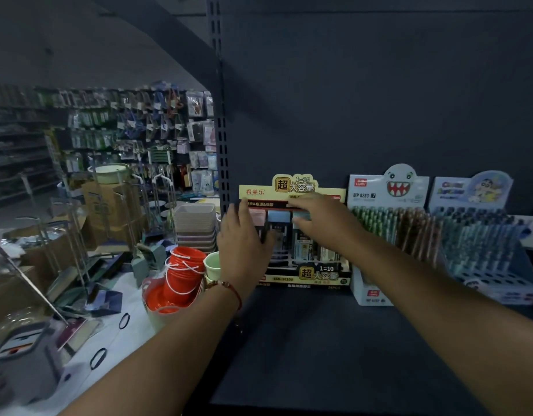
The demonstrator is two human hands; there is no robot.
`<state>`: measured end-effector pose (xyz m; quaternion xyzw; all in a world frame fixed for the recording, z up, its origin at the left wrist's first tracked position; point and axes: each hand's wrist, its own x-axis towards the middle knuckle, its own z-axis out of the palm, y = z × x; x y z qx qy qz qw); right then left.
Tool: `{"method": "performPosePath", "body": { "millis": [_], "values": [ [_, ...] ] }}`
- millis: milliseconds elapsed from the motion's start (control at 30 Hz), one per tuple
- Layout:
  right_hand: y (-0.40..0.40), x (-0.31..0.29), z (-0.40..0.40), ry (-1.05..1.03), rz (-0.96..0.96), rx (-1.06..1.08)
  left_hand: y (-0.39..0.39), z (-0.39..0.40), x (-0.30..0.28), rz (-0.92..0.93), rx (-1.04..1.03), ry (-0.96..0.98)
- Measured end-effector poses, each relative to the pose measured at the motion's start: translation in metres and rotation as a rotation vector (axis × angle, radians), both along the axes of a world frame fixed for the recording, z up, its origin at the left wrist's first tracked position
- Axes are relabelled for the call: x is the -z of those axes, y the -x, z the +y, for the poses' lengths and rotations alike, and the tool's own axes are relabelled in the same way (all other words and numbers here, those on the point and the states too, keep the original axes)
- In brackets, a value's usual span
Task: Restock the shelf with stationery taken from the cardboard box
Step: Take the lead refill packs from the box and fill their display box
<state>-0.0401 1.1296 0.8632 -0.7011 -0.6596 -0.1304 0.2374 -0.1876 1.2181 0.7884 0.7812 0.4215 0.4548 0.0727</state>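
- Both hands are up on the yellow display box, which sits on the dark shelf at its left end, hard by the slotted upright.
- The left hand lies against the box's left side and front, fingers fairly straight and spread over the packs; they look to be pressing, not curling round anything.
- The right hand reaches across the upper front, just under the header card, fingers extended and flat on the row of packs. It is blurred, so a pinch cannot be ruled out.
- The key relation: the box stands directly ahead of both palms, its long side running left to right along the shelf, its back card rising toward the rear panel. The left hand has the outer edge, the right the top middle, so each is equally close.
- Just to the right stands the ghost-card pen box, touching or all but touching the yellow one; past that, the cartoon pen box.
- Judging by this, the box is on the shelf and only needs squaring: a small push back or sideways to line it up with its neighbours.
- The risk: a shove too far right nudges the ghost-card box.
- No cardboard supply box can be surely picked out; off left, a counter carries red bowls and clutter.
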Motion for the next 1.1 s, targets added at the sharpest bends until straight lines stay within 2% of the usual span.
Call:
{"method": "performPosePath", "body": {
  "millis": [67, 167, 267, 400, 467, 533, 700, 900, 1033, 1100],
  "values": [
    [-0.013, -0.003, -0.009, 0.035, -0.05, 0.049, 0.003, -0.001, -0.007, 0.192, 0.021, -0.169],
    [-0.022, -0.007, -0.02, 0.196, -0.169, 0.067, 0.002, -0.001, -0.02, 0.49, 0.124, -0.378],
    [-0.026, -0.008, -0.025, 0.219, -0.207, 0.074, -0.001, 0.004, -0.025, 0.659, 0.139, -0.394],
    [-0.035, -0.008, -0.024, 0.197, -0.137, 0.106, -0.004, 0.001, -0.027, 0.622, 0.147, -0.391],
    [-0.04, -0.01, -0.024, 0.184, -0.161, 0.175, -0.011, -0.003, -0.032, 0.585, 0.165, -0.416],
    [-0.043, -0.014, -0.025, 0.199, -0.201, 0.206, -0.021, -0.007, -0.037, 0.623, 0.194, -0.432],
    [-0.051, -0.02, -0.028, 0.215, -0.246, 0.167, -0.029, -0.005, -0.04, 0.666, 0.212, -0.407],
    [-0.051, -0.013, -0.029, 0.177, -0.22, 0.157, -0.029, -0.009, -0.037, 0.615, 0.208, -0.375],
    [-0.049, -0.01, -0.03, 0.22, -0.266, 0.159, -0.028, -0.018, -0.033, 0.583, 0.21, -0.354],
    [-0.044, -0.009, -0.039, 0.178, -0.282, 0.128, -0.021, -0.025, -0.028, 0.566, 0.231, -0.363]
  ]
}}
